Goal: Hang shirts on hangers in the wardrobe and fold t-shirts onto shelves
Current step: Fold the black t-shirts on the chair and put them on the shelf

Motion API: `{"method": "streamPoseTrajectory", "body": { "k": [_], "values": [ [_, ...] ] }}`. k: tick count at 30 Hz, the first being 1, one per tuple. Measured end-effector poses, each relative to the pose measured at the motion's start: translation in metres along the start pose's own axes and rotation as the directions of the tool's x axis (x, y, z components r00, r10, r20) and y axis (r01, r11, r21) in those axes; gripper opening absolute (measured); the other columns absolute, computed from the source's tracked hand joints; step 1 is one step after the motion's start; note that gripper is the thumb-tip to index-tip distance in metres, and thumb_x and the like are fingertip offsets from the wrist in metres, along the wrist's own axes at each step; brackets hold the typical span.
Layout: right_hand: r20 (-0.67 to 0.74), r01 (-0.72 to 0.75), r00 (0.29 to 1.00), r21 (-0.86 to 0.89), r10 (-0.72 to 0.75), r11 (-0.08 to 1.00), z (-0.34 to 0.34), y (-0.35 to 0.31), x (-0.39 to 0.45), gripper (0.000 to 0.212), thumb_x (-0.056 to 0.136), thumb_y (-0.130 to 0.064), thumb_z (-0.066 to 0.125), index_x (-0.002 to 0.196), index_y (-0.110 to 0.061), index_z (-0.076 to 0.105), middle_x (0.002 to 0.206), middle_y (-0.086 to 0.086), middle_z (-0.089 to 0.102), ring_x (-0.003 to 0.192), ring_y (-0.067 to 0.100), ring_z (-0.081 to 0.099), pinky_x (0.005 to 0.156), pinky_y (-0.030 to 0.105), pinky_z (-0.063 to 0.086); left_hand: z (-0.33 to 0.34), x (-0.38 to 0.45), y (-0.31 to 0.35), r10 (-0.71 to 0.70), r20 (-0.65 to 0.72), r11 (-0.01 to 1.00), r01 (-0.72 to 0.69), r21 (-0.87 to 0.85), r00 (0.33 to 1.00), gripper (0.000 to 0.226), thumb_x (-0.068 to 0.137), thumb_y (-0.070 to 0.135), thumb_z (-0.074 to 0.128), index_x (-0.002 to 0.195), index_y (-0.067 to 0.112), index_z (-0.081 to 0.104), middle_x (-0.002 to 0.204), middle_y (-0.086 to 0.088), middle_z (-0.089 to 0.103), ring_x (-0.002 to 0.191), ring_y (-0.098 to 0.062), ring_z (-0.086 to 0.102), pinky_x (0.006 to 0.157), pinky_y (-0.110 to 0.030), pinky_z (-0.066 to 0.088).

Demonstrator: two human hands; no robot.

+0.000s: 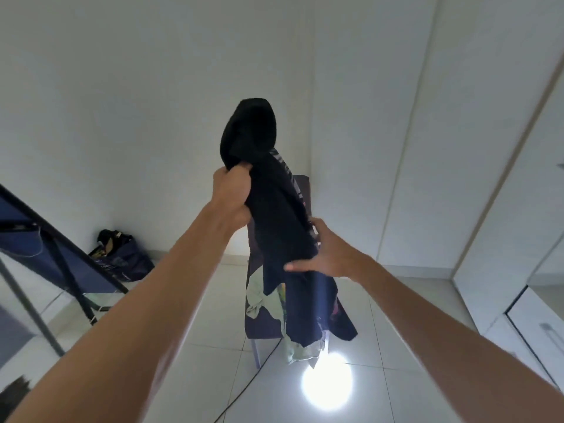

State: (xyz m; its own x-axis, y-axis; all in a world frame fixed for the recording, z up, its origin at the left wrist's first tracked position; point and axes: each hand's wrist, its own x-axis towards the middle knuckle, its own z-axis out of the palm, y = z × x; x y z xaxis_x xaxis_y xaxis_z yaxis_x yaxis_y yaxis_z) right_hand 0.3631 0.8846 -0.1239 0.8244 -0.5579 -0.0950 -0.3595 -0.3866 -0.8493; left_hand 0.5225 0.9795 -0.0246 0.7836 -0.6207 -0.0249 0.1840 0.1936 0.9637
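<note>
A dark navy t-shirt (274, 209) with a printed design hangs in the air in front of me, bunched at the top. My left hand (233, 196) grips its upper part, fingers curled into the cloth. My right hand (326, 254) holds the shirt lower down, thumb across the front of the fabric and fingers behind it. Below the shirt stands a chair (265, 325) piled with more clothes, among them a pale green garment (262, 300).
White wardrobe doors (457, 148) run along the right, with drawers (531, 328) at the lower right. A dark bag (122, 254) sits on the tiled floor by the wall. A black-framed rack (52, 251) stands at the left. A bright glare (326, 383) marks the floor.
</note>
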Motion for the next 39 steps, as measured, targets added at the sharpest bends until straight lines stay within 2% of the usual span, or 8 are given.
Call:
{"method": "streamPoseTrajectory", "body": {
  "k": [6, 14, 20, 23, 26, 30, 34, 39],
  "values": [
    [-0.019, -0.168, 0.986, -0.051, 0.168, 0.984, 0.058, 0.037, -0.005, 0.011, 0.092, -0.012, 0.066, 0.102, -0.013, 0.068, 0.099, 0.011, 0.071, 0.094, 0.031, 0.07, 0.088, 0.046, 0.059, 0.0, -0.001, 0.042, 0.077, -0.018, 0.993, -0.079, -0.091, 0.997, 0.017, 0.094, 0.01, 0.056, 0.107, 0.009, 0.066, 0.104, -0.013, 0.074, 0.097, -0.031, 0.071, 0.082, -0.046, 0.061],
    [-0.085, -0.047, 0.987, 0.657, 0.136, 0.753, 0.062, -0.059, 0.015, 0.019, 0.104, -0.014, 0.049, 0.102, -0.004, 0.064, 0.097, 0.02, 0.07, 0.081, 0.028, 0.067, 0.073, 0.044, 0.059, -0.084, 0.003, 0.019, -0.062, 0.221, 0.803, -0.083, 0.59, 0.973, 0.081, 0.085, 0.052, 0.072, 0.145, 0.016, 0.032, 0.113, 0.01, 0.054, 0.105, -0.01, 0.055, 0.092, -0.037, 0.042],
    [-0.187, 0.07, 0.956, 0.891, 0.224, 0.448, 0.069, -0.111, 0.05, 0.008, 0.102, -0.01, 0.052, 0.1, -0.005, 0.059, 0.094, 0.016, 0.067, 0.089, 0.029, 0.066, 0.081, 0.052, 0.058, -0.152, -0.009, -0.023, -0.525, 0.243, 0.542, 0.1, 0.835, 0.816, 0.089, 0.065, 0.095, 0.043, 0.117, 0.026, 0.068, 0.11, -0.001, 0.072, 0.101, -0.023, 0.068, 0.097, -0.051, 0.053],
    [-0.182, 0.061, 0.948, 0.909, 0.26, 0.413, 0.08, -0.118, 0.063, 0.008, 0.102, -0.011, 0.053, 0.104, -0.005, 0.059, 0.092, 0.015, 0.067, 0.085, 0.028, 0.067, 0.07, 0.044, 0.057, -0.181, -0.006, -0.046, -0.647, 0.282, 0.61, 0.259, 0.749, 0.708, 0.087, 0.071, 0.092, 0.044, 0.128, 0.029, 0.062, 0.123, 0.0, 0.071, 0.115, -0.027, 0.065, 0.097, -0.051, 0.05],
    [-0.18, 0.058, 0.949, 0.908, 0.26, 0.416, 0.086, -0.125, 0.067, 0.01, 0.102, -0.012, 0.051, 0.107, -0.005, 0.058, 0.092, 0.014, 0.067, 0.086, 0.027, 0.067, 0.072, 0.042, 0.058, -0.183, 0.001, -0.053, -0.518, 0.377, 0.813, 0.306, 0.495, 0.768, 0.056, 0.092, 0.055, 0.058, 0.126, 0.011, 0.064, 0.119, -0.01, 0.072, 0.114, -0.03, 0.067, 0.097, -0.051, 0.052],
    [-0.294, 0.095, 0.899, 0.855, 0.325, 0.51, 0.072, -0.124, 0.072, 0.021, 0.102, -0.014, 0.051, 0.118, -0.002, 0.058, 0.098, 0.015, 0.066, 0.089, 0.028, 0.066, 0.071, 0.041, 0.059, -0.171, 0.023, -0.038, -0.211, 0.176, 0.949, 0.159, 0.272, 0.961, 0.03, 0.1, 0.032, 0.059, 0.111, 0.006, 0.071, 0.103, -0.011, 0.076, 0.097, -0.027, 0.07, 0.074, -0.04, 0.059],
    [-0.294, -0.072, 0.881, 0.691, 0.371, 0.719, 0.057, -0.115, 0.058, 0.022, 0.099, -0.014, 0.055, 0.116, -0.002, 0.059, 0.108, 0.019, 0.067, 0.091, 0.032, 0.068, 0.064, 0.04, 0.059, -0.159, 0.045, -0.015, -0.026, 0.144, 0.973, -0.008, 0.232, 0.989, 0.028, 0.102, 0.038, 0.054, 0.109, 0.015, 0.07, 0.109, -0.009, 0.074, 0.103, -0.029, 0.069, 0.079, -0.045, 0.062],
    [-0.239, -0.356, 0.915, -0.099, 0.325, 0.929, 0.046, -0.111, 0.03, 0.026, 0.09, -0.031, 0.072, 0.101, -0.009, 0.065, 0.098, 0.011, 0.073, 0.076, 0.022, 0.072, 0.064, 0.034, 0.059, -0.126, 0.051, 0.002, 0.126, 0.252, 0.954, -0.187, 0.234, 0.959, 0.028, 0.099, 0.042, 0.057, 0.098, 0.018, 0.072, 0.097, -0.002, 0.074, 0.098, -0.023, 0.069, 0.095, -0.046, 0.056]
  ]
}}
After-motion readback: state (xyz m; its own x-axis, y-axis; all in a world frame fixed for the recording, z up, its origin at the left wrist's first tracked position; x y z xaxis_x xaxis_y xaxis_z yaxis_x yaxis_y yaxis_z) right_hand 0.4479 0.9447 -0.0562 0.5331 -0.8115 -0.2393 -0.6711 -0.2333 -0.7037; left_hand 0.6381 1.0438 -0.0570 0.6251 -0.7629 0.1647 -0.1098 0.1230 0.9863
